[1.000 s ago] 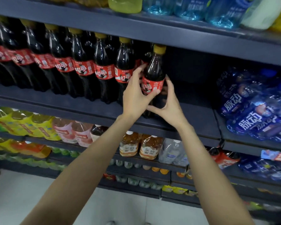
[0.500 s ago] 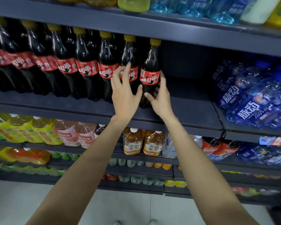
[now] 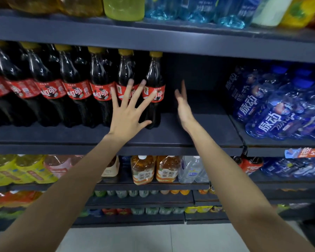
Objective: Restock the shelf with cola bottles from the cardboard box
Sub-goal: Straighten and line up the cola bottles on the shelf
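Left hand (image 3: 129, 113) spread wide, fingers fanned in front of the red labels of the two rightmost cola bottles, holding nothing; cannot tell whether the fingertips touch the labels or merely hover before them. Right hand (image 3: 183, 104) open and edge-on, fingers straight and close together, empty, raised in the bare gap just right of the last cola bottle (image 3: 154, 91). Row of cola bottles (image 3: 76, 88) upright along the dark shelf (image 3: 171, 137), yellow caps up, filling the left and middle stretch. Bare shelf between the last bottle and the blue water bottles (image 3: 273, 106) on the neighbouring section, so room for several more. Cardboard box nowhere in view, presumably below or behind, out of frame. Judged from this: restocking well under way, the end bottle set and let go, the right-hand stretch not yet filled, more trips to the box needed. Tea bottles (image 3: 155, 170) on the shelf beneath, untouched
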